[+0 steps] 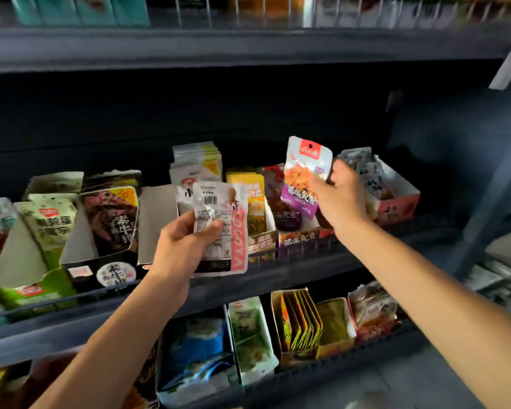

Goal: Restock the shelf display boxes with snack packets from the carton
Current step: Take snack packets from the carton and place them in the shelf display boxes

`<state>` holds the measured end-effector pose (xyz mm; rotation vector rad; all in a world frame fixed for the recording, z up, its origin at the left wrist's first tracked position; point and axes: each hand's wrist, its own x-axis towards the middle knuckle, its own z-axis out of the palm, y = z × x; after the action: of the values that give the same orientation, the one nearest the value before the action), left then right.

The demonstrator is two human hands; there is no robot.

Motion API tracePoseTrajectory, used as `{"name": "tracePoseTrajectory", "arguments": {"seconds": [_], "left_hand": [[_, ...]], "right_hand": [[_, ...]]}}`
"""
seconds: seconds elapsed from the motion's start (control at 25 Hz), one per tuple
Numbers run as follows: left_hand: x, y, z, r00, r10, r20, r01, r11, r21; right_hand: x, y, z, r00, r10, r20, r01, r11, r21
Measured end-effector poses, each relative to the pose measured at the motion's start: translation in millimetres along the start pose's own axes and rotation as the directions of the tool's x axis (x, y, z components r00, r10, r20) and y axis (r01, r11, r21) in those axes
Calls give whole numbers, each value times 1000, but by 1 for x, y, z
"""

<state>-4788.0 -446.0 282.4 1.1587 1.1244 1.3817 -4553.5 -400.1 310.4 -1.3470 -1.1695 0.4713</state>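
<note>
The top shelf goods [278, 10] were blurred and cut off by the upper edge. The left hand [183, 246] hid the white packet's [219, 231] lower-left part.

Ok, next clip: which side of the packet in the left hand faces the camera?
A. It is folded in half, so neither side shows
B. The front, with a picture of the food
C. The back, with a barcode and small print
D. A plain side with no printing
C: the white packet gripped by the left hand shows a barcode near its top and blocks of fine print below, with a pink strip along its right edge.
</note>
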Motion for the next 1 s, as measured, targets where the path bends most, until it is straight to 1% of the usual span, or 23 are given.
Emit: {"name": "tracePoseTrajectory", "arguments": {"seconds": [0.04,0.08,0.12,0.2,0.24,0.28,0.32,0.36,0.4,0.44,0.48,0.52,0.56,0.64,0.68,0.72,0.76,0.8,0.84,0.88,0.92,0.96,1.0], "left_hand": [[4,0,7,1000,-14,-9,14,1000,-1],[7,-1,13,1000,-27,-4,27,1000,-3],[9,0,18,999,-43,8,43,999,-7],[15,0,25,997,-72,32,73,997,-30],[18,0,28,996,-81,43,83,996,-40],[20,-1,30,995,-83,54,85,995,-43],[23,-1,31,995,-75,62,77,996,-39],[24,-2,33,996,-66,68,68,997,-33],[25,-2,34,996,-55,71,57,998,-22],[26,-4,35,996,-47,73,48,999,-9],[29,-6,34,997,-42,72,42,999,9],[31,-7,32,997,-42,66,40,999,31],[35,-10,31,997,-38,60,35,998,58],[36,-11,30,999,5,50,-12,991,133],[35,-12,32,996,68,58,-77,982,172],[33,-11,36,982,168,84,-182,960,214],[29,-9,41,952,279,126,-302,920,248],[25,-9,48,908,385,164,-417,867,272],[24,-9,55,861,467,203,-509,807,299],[24,-10,63,820,520,241,-573,747,338],[24,-11,70,794,536,286,-608,698,378],[25,-13,77,783,520,342,-622,675,398],[26,-13,82,785,474,400,-612,693,382]], "right_hand": [[14,8,-6,999,30,-16,-30,1000,2],[28,17,-9,998,56,25,-56,998,4],[38,25,-8,993,65,95,-62,997,-36],[51,38,1,965,46,258,2,983,-185],[55,45,7,951,36,307,54,959,-280],[58,49,13,948,18,319,108,921,-373],[62,55,19,955,-30,297,172,867,-468],[64,59,24,953,-115,279,262,776,-574],[69,64,29,933,-217,286,357,641,-679],[71,68,34,905,-294,309,422,516,-745],[73,72,38,890,-328,317,441,444,-780],[73,74,40,894,-335,297,426,430,-796],[73,76,42,904,-342,257,399,457,-795],[64,70,39,906,-386,175,381,558,-737],[55,63,35,900,-411,143,395,636,-663],[44,55,32,901,-410,145,421,738,-528],[31,44,27,901,-374,218,428,848,-314],[15,32,23,875,-332,352,383,920,-84],[-2,19,18,827,-294,479,288,954,87],[-16,10,14,789,-251,561,184,967,175],[-25,4,10,778,-210,593,80,968,238],[-27,4,7,805,-163,570,-4,960,280],[-22,4,5,851,-106,515,-71,947,313]]}}
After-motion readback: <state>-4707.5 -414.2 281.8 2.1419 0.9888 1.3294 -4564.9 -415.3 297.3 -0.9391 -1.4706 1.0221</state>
